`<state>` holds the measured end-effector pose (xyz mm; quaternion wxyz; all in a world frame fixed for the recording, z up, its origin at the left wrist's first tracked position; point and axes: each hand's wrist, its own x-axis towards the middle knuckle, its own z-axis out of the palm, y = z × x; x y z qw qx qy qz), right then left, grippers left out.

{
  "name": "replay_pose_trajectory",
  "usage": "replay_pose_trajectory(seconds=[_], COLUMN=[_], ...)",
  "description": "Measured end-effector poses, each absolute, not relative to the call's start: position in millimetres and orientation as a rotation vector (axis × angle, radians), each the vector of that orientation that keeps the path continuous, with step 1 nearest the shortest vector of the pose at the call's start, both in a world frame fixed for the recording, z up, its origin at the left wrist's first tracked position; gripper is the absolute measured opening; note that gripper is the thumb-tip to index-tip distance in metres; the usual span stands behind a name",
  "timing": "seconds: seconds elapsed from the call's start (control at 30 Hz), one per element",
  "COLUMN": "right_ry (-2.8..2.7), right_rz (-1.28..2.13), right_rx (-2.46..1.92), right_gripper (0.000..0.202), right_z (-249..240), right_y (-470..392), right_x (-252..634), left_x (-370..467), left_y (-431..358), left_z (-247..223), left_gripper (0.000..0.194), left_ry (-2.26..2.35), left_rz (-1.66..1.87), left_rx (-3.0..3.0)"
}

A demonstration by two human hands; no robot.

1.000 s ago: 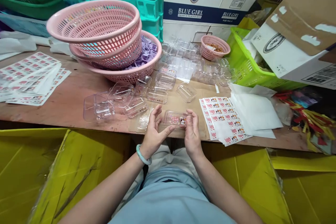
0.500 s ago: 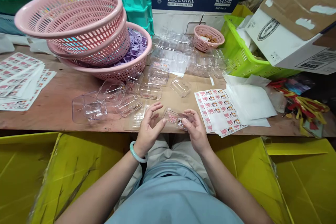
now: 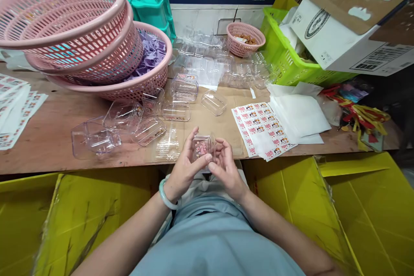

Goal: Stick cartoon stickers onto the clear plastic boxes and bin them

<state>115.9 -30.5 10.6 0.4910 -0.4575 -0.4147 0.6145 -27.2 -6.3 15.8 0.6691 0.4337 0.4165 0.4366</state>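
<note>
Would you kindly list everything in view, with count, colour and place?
held case: one, clear and pink, in both hands
loose cases: about eight, clear, beyond hands
case pile: many, clear, back
sticker sheets: several, white and pink, both sides
blank sheets: several, white, right
large baskets: three, pink, left
scraps: many, purple, lowest large basket
small basket: one, pink, back
crate: one, lime, back right
bins: many, teal, back left
cartons: at least two, white, back and right
ribbons: uncountable, red and yellow, right
panels: several, yellow, below table
table: one, brown, middle
cardboard: uncountable, brown, on table
bangle: one, pale green, left wrist
shirt: one, blue, bottom
left hand: one, bare, centre
right hand: one, bare, centre
</note>
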Motion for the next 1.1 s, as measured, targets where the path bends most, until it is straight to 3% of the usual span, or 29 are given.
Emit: replay_pose_trajectory(seconds=[0.1,0.3,1.1], right_ry=[-1.081,-1.137,-1.04], right_rz=[1.516,1.877,1.946], right_rx=[-1.158,-1.041,-1.048], right_gripper=[0.067,0.051,0.039], right_z=[18.9,36.3,35.1], right_y=[-19.8,-2.9,-5.7], right_x=[142.8,167.9,167.2], left_x=[-37.6,-38.4,-34.9], left_y=[-2.4,-2.3,3.4], left_z=[21.8,23.6,27.3], left_gripper=[0.079,0.073,0.055], left_ry=[0.927,0.887,0.819], left_rz=[0.81,0.674,0.565], left_rx=[1.064,1.043,1.158])
